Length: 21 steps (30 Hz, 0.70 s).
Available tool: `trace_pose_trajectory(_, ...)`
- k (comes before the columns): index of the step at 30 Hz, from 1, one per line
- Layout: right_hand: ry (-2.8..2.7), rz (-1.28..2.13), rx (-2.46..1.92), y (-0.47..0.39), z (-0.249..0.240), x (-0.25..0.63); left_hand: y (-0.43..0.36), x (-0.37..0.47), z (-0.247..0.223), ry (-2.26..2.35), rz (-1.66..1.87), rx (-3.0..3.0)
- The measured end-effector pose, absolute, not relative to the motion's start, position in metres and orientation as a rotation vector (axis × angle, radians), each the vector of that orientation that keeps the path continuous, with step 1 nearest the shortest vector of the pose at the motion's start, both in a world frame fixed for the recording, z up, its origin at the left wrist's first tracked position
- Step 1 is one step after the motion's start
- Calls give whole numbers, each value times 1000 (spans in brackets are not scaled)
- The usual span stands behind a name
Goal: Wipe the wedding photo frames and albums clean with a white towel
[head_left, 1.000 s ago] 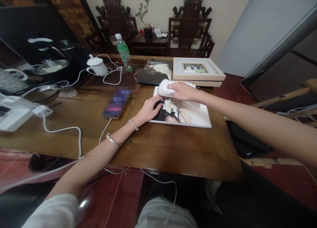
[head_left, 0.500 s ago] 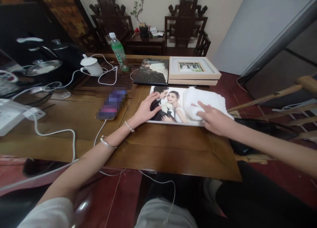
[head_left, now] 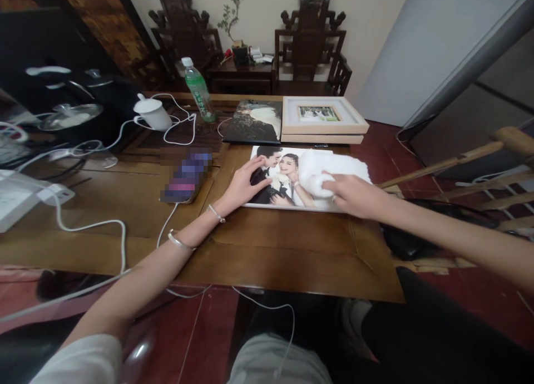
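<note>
A wedding photo panel (head_left: 280, 189) showing a couple lies flat on the wooden table (head_left: 287, 256). My left hand (head_left: 246, 181) rests on its left edge with the fingers spread. On the right part of the panel is a white cloth (head_left: 342, 167), and my right hand (head_left: 352, 195) grips a bunched part of it between thumb and fingers. The cloth hides the right side of the picture. Behind the panel lie a dark photo panel (head_left: 250, 125) and a pale wooden picture frame (head_left: 325, 117), stacked on another.
A phone (head_left: 186, 178) on a white cable lies to the left. Farther back stand a green-labelled bottle (head_left: 199, 92) and a white lidded cup (head_left: 152, 114). At far left are a white power strip (head_left: 20, 197) and tangled cables. A wooden chair (head_left: 450, 164) stands at right.
My right hand and the white cloth have slid left across the panel, and the fingers have closed more around the cloth. My left hand stays on the panel's left edge.
</note>
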State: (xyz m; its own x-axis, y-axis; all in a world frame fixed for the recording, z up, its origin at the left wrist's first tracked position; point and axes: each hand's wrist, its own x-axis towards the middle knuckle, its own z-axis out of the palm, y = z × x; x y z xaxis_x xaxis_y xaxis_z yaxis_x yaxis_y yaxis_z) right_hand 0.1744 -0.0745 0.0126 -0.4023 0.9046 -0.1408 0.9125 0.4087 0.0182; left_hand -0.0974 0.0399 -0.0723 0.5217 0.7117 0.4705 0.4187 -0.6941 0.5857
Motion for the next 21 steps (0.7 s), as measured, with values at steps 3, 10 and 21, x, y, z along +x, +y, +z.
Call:
trace_pose_trajectory(3, 2534, -28, 1649, -39, 13, 183, 39, -97, -71, 944, 1004, 2357)
trace_pose_trajectory(10, 2513, 60, 1643, -17, 11, 189, 35, -97, -69, 963, 1054, 2360)
trace_pose_trajectory(21, 2770, 6, 1437, -123, -10, 170, 38, -98, -74, 949, 881, 2427)
